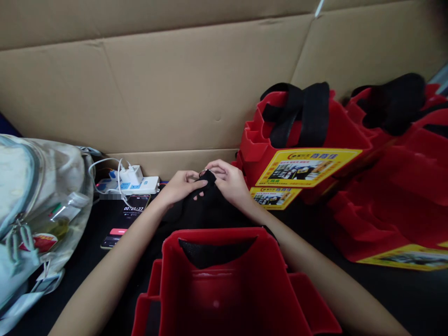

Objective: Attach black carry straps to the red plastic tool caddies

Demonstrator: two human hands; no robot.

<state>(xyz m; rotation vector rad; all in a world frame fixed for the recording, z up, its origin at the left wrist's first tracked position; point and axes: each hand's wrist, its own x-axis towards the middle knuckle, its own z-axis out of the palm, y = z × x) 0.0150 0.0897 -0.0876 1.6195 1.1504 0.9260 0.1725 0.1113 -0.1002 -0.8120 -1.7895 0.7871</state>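
Observation:
Beyond the front red plastic box (224,298), my left hand (184,186) and my right hand (227,182) meet on a black strap (207,183). Both hands pinch it near its upper end, where a small ring-like piece shows between the fingers; its exact kind is too small to tell. Dark fabric hangs below the fingers toward the box. The box stands between my forearms, its open top facing me, with a curved slot in its far wall and black material visible through that slot.
Red boxes with black straps (315,114) and yellow labels (308,167) are stacked at the right. A pale backpack (45,205) sits at the left. Near it lie a phone (135,210) and a power strip (147,185) with chargers. Cardboard (175,93) stands behind.

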